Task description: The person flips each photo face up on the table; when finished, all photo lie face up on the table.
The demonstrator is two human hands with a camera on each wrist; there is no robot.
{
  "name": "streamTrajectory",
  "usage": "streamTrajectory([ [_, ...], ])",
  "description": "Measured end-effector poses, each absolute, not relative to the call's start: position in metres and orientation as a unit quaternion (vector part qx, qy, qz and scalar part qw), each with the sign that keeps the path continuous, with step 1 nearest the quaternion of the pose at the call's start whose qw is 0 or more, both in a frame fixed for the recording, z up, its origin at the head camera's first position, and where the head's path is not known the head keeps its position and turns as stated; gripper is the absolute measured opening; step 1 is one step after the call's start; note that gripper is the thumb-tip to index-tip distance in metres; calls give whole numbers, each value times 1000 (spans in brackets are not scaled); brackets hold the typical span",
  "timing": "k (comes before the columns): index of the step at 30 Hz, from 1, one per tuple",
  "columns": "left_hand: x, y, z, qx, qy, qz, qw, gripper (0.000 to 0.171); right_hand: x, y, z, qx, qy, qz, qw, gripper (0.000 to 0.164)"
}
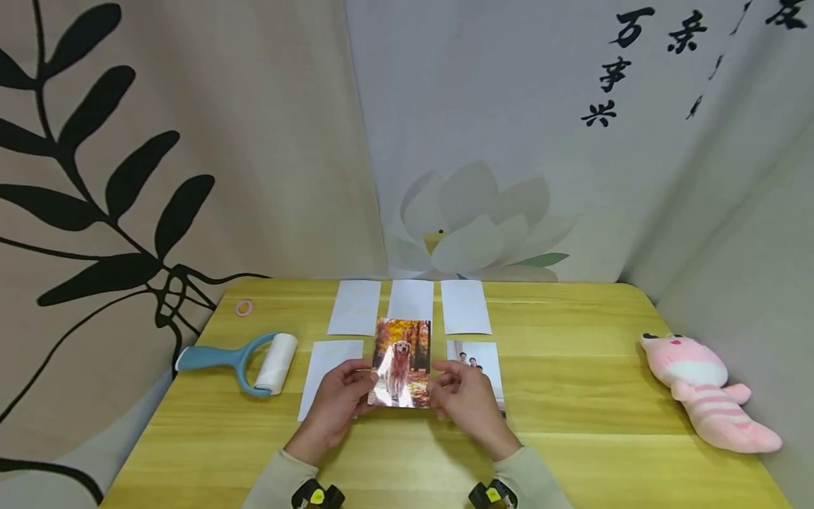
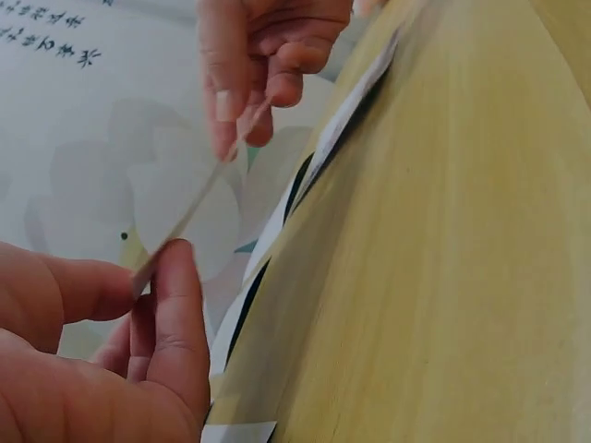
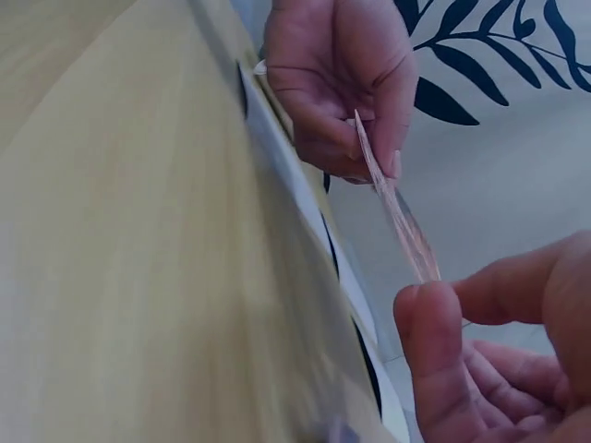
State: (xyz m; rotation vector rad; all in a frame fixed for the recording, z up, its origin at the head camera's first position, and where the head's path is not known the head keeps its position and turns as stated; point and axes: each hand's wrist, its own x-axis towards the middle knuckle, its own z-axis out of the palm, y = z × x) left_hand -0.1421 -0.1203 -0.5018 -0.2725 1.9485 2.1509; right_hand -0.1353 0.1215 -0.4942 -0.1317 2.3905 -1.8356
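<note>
So I've got a glossy photo print (image 1: 400, 364) up off the table, a thin stiff rectangle with a shiny glare, showing a golden dog among orange leaves. My left hand (image 1: 340, 399) pinches one side edge between thumb and fingers, and my right hand (image 1: 467, 399) pinches the other, both grips closed down to paper thickness. Behind it there's a row of three smooth white cards (image 1: 352, 308), the middle one partly covered from the head view. Another white sheet (image 1: 331, 357) lies by my left hand, and a picture of people (image 1: 485, 357) is half hidden behind my right. Further left: a blue plastic roller (image 1: 219, 356) with a white cylinder, plus a little pink ring (image 1: 244, 308). Far right, a soft pink-striped plush (image 1: 706, 399) lies on the wood-grain table (image 1: 572, 396).
</note>
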Motion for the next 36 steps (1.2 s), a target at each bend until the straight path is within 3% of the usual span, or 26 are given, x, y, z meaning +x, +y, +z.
streamTrajectory([
  [14, -142, -121, -505, -51, 805, 583, 100, 27, -138, 120, -507, -52, 821, -562, 86, 44],
  [36, -134, -128, -494, -36, 853, 513, 92, 32, -136, 116, -506, -63, 859, -496, 112, 52],
])
